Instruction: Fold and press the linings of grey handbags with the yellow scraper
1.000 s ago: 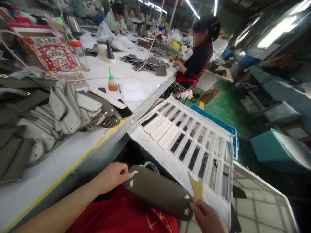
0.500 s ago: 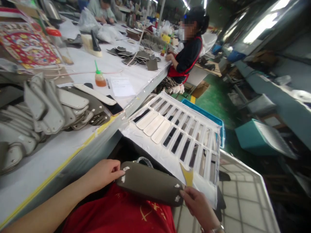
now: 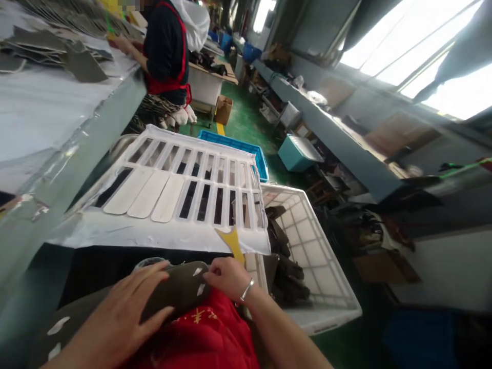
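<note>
A dark grey-green padded piece (image 3: 175,289) with small white tabs near its ends lies across my lap, over a red apron (image 3: 215,335). Spread over its middle is my left hand (image 3: 128,302), fingers apart and resting on or just above the surface. My right hand (image 3: 226,277) pinches the piece's right end, beside two white tabs. Just beyond the hands stands a white slotted rack (image 3: 172,236), with three pale oblong pieces (image 3: 146,195) lying on its left part and a yellow forked strip (image 3: 232,245) at its front edge.
A white crate (image 3: 307,246) holding dark pieces stands at the right of the rack. Behind the rack is a blue crate (image 3: 234,143). The white-covered table (image 3: 42,123) runs along the left, where a person in a red apron (image 3: 167,51) stands at its side.
The view has turned right, bringing the crate of dark pieces into sight. My left hand has moved off the piece's left end onto its middle and opened. My right hand still pinches the right end.
</note>
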The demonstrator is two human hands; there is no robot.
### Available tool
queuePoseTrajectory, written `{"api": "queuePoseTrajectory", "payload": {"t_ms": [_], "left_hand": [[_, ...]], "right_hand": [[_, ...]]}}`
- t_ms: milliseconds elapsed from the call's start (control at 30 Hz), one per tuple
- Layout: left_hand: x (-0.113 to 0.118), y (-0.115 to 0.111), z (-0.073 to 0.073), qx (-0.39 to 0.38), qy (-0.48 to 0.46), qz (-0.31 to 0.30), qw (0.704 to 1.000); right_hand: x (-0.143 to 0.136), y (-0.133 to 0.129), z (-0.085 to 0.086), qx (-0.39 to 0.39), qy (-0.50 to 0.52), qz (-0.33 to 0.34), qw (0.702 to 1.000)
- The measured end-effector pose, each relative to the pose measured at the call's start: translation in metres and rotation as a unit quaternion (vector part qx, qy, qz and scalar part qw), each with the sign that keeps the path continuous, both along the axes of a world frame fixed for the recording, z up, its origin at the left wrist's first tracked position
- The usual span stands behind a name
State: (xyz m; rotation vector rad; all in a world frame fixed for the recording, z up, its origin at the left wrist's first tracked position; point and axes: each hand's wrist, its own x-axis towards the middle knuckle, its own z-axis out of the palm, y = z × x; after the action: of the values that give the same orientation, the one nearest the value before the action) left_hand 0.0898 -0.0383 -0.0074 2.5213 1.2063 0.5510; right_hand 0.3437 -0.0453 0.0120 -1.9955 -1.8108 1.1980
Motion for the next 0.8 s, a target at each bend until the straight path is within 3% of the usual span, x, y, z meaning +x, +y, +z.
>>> {"api": "queuePoseTrajectory", "payload": {"t_ms": [100, 200, 533, 800], "left_hand": [[0.047, 0.002, -0.005, 0.024, 0.060, -0.070, 0.995], [0.068, 0.005, -0.012, 0.014, 0.100, -0.080, 0.992], [0.081, 0.002, -0.013, -0.005, 0.122, -0.059, 0.991], [0.081, 0.002, -0.017, 0.025, 0.106, -0.064, 0.992]], "right_hand": [[0.004, 0.001, 0.000, 0.002, 0.005, 0.018, 1.000], [0.009, 0.002, -0.002, -0.001, 0.013, 0.030, 0.999], [0.017, 0.004, -0.005, -0.008, 0.032, 0.037, 0.999], [0.019, 0.001, -0.009, 0.002, 0.042, 0.029, 0.999]]}}
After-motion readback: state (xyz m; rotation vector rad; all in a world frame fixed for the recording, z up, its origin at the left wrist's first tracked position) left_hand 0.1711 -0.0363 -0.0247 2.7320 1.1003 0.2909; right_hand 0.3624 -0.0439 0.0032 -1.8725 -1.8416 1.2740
